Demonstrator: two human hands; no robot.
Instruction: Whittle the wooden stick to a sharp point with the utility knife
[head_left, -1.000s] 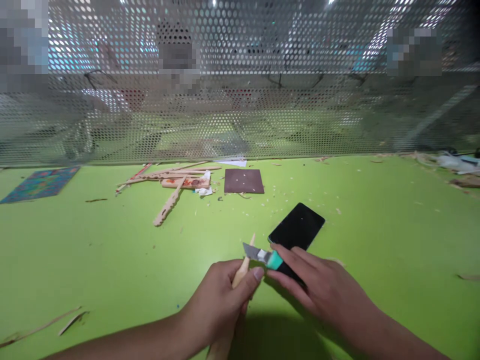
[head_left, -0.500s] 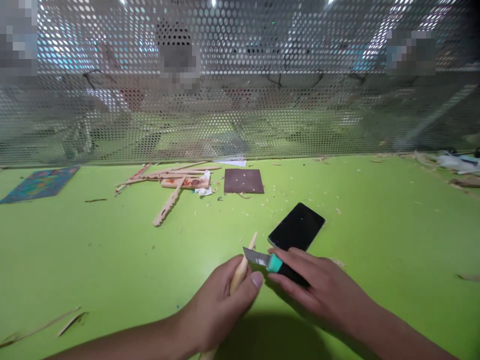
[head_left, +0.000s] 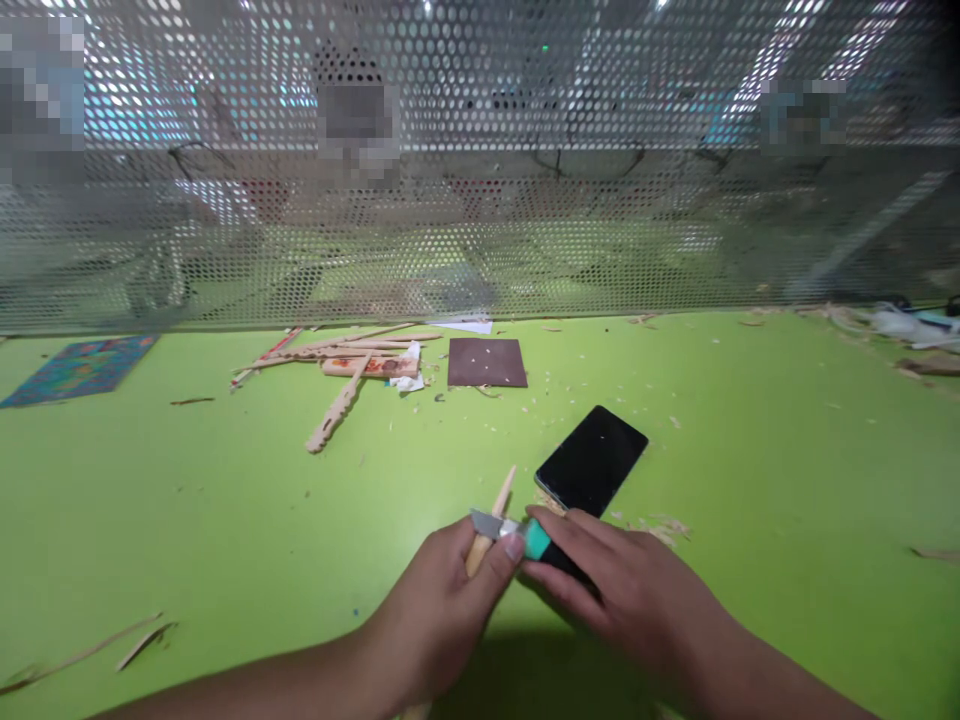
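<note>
My left hand (head_left: 450, 605) is closed around a pale wooden stick (head_left: 505, 488), whose tapered tip points up and away from me. A utility knife (head_left: 537, 540) with a black and teal handle is gripped in my right hand (head_left: 626, 580). Its blade lies across the stick just above my left fingers, and my left thumb rests against the metal near the blade's base. Most of the stick's lower part is hidden by my left hand. Just beyond my right hand lies a black smartphone (head_left: 592, 460), with pale shavings at its near edge.
A brown square sheet (head_left: 487, 362) lies near the perforated metal screen (head_left: 480, 230). Left of it is a pile of carved wooden sticks (head_left: 337, 400). A colourful patterned sheet (head_left: 82, 370) lies far left. Shavings (head_left: 667, 528) are scattered over the green table (head_left: 750, 450).
The knife and my right hand have moved left and slightly toward me, bringing the blade lower along the stick. My left thumb now meets the knife. More shavings show near the phone.
</note>
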